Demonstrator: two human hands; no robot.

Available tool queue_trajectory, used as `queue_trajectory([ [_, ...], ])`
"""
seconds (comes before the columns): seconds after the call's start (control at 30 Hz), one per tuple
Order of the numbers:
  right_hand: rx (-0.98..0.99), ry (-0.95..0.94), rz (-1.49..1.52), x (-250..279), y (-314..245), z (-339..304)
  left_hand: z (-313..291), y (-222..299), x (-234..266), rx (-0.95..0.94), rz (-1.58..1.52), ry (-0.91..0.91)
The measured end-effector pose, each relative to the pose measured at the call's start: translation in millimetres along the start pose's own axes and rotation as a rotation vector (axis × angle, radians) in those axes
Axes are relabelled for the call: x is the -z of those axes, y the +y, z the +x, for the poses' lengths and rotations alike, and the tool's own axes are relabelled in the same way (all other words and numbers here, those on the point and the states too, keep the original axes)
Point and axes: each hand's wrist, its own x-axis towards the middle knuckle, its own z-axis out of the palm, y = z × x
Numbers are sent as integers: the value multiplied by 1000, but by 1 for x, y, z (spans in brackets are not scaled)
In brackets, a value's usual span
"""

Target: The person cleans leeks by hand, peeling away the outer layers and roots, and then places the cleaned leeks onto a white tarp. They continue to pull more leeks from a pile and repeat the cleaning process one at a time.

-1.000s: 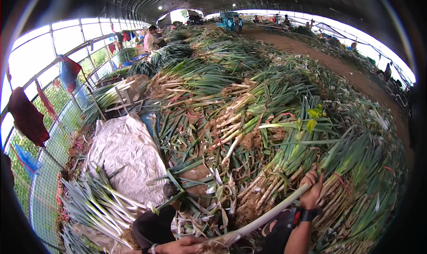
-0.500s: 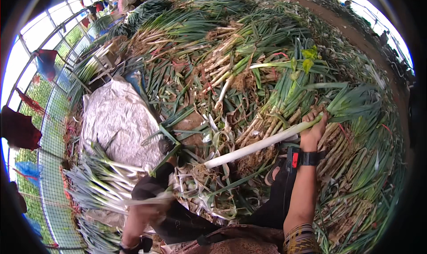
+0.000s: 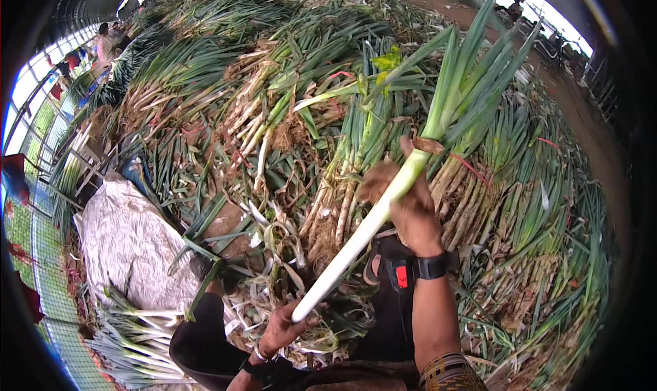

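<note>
A long leek (image 3: 373, 224) with a white shaft and green leaves slants across the middle, its leafy end up at the far right. My left hand (image 3: 282, 331) is closed around its white lower end, above my lap. Behind the upper shaft, where white turns green, is my right hand (image 3: 414, 216). Motion blurs its fingers, so their grip on the leek is unclear. A dry brown piece of leaf (image 3: 428, 145) clings to the shaft just above that hand. At the lower left, a pile of pale leeks (image 3: 140, 339) lies with white shafts side by side.
A whitish woven sheet (image 3: 137, 244) lies at the left. Heaped leeks with brown roots (image 3: 253, 107) and tied bundles (image 3: 465, 179) spread ahead and right. Leaf scraps cover the ground around my legs. Netting (image 3: 51, 268) lines the left side; a person (image 3: 108, 45) is far off.
My left hand, empty and blurred before, has come to the leek's white end and closed on it. The leek has tilted steeper, leaves upward. My view has shifted to the right.
</note>
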Motion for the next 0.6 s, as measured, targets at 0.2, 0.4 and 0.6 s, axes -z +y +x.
queue_trajectory([
  [0.2, 79, 24, 165, 1, -8, 3, 1, -15, 5, 141, 45, -224],
  [0.4, -81, -14, 415, -6, 16, -2, 48, 53, 7, -117, 70, -21],
  [0.6, -121, -16, 453, -18, 30, -4, 76, 86, -10, -123, 274, 51],
])
